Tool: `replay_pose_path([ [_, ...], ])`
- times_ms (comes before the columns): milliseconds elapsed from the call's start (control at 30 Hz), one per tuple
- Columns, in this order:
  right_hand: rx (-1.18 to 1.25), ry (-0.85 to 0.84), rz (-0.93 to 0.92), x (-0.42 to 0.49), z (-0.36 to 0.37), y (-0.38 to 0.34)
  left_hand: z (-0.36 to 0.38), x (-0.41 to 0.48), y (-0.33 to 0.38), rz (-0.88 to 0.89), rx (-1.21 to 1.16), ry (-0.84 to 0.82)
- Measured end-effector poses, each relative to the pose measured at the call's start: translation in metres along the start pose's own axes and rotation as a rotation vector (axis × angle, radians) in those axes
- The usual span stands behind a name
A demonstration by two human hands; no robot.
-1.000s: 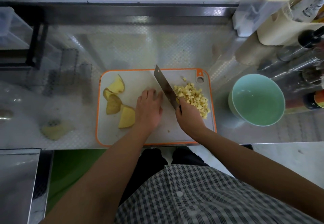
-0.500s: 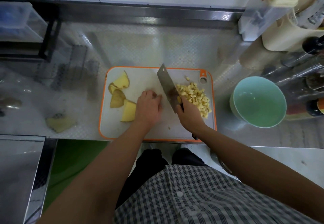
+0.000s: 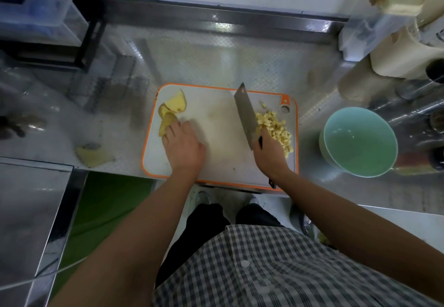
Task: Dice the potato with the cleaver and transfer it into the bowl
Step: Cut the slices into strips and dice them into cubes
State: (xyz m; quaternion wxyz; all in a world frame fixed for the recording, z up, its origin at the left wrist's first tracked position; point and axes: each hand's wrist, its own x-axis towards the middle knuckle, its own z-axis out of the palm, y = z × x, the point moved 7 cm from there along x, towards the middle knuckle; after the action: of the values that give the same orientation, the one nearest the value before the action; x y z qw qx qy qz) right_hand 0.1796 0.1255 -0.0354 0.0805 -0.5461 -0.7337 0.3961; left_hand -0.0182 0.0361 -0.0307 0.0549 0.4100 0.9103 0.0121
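Observation:
An orange-rimmed white cutting board (image 3: pixel 216 124) lies on the steel counter. Several uncut yellow potato pieces (image 3: pixel 176 102) sit at its left end. My left hand (image 3: pixel 183 145) lies over the nearest of them, fingers curled down onto a piece that is mostly hidden beneath it. My right hand (image 3: pixel 269 153) grips the handle of the cleaver (image 3: pixel 245 112), whose blade points away from me just left of the pile of diced potato (image 3: pixel 274 126) at the board's right end. The mint-green bowl (image 3: pixel 336 124) stands empty to the right of the board.
A potato peel scrap (image 3: pixel 92 155) lies on the counter left of the board. Bottles (image 3: pixel 413 112) and jars crowd the right edge behind the bowl. Clear plastic bins (image 3: pixel 36 18) and a black rack stand at the back left.
My left hand has moved from the middle of the board leftward onto the uncut potato pieces. The cleaver stays beside the diced pile in my right hand.

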Motion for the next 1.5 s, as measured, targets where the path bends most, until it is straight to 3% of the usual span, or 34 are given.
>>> replay_pose_path([
  [67,0.024,0.01,-0.01,0.001,-0.003,0.0,0.004,-0.004,-0.013,-0.07,-0.021,-0.027],
  [200,-0.02,-0.141,-0.085,-0.001,0.009,-0.006,0.015,-0.01,-0.027,-0.19,-0.083,-0.093],
  [367,0.036,-0.024,-0.015,-0.003,0.001,0.002,0.022,-0.005,-0.031,-0.176,-0.12,-0.105],
  [500,-0.007,-0.135,-0.083,-0.008,0.008,-0.003,0.021,0.004,-0.033,-0.188,-0.251,-0.142],
  [600,0.016,-0.088,-0.032,-0.005,0.003,0.004,0.021,0.007,-0.017,-0.037,-0.254,-0.181],
  [767,0.038,-0.087,-0.043,-0.002,-0.007,0.002,0.016,0.001,0.039,0.485,-0.139,-0.219],
  [833,0.002,-0.116,-0.076,-0.004,-0.007,0.0,0.013,-0.002,0.054,0.595,-0.081,-0.199],
  [1133,-0.217,-0.17,-0.226,-0.01,-0.006,0.003,0.016,-0.011,0.039,0.4,-0.184,-0.146],
  [1500,-0.233,-0.255,-0.273,-0.023,-0.004,0.01,0.025,-0.025,0.04,0.195,-0.289,-0.16],
])
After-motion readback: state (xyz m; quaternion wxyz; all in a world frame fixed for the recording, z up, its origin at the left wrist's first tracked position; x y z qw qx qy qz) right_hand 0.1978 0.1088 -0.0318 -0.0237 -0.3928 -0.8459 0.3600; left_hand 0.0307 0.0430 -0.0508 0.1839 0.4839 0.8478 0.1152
